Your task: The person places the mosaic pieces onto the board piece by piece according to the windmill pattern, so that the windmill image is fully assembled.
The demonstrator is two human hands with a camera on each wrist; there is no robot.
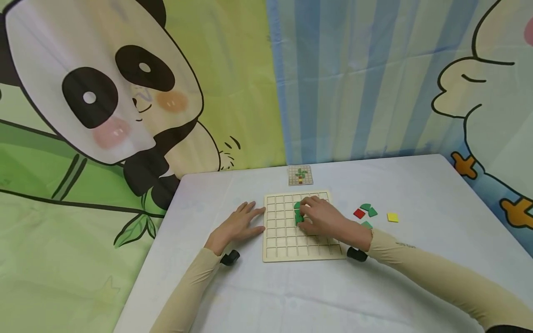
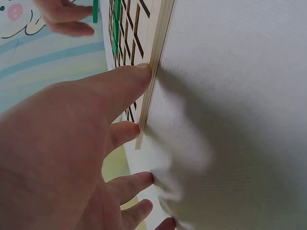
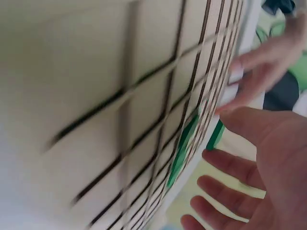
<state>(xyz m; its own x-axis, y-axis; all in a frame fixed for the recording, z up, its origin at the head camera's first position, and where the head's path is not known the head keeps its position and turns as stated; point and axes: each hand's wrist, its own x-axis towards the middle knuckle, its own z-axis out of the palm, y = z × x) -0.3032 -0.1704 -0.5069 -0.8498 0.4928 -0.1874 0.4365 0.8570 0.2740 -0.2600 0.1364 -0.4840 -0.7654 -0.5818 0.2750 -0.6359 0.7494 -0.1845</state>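
A square wooden grid board (image 1: 283, 254) lies on the table. At its left edge my left hand (image 1: 235, 225) rests with fingers spread, the thumb and a fingertip touching the rim in the left wrist view. Over the board's middle, my right hand (image 1: 325, 216) pinches a green piece (image 3: 216, 135) between thumb and index finger, held just off the grid. Another green piece (image 3: 183, 151) lies on the board close by. From the head view, green pieces (image 1: 297, 205) show beside the right fingertips, which partly hide them.
Right of the board lie several loose pieces: a red square (image 1: 359, 213), green quarter-round pieces (image 1: 372, 212) and a yellow square (image 1: 393, 217). Behind the board is a small pattern card (image 1: 300, 175) with a green, red and yellow figure. Printed curtains (image 1: 333, 83) hang behind the table.
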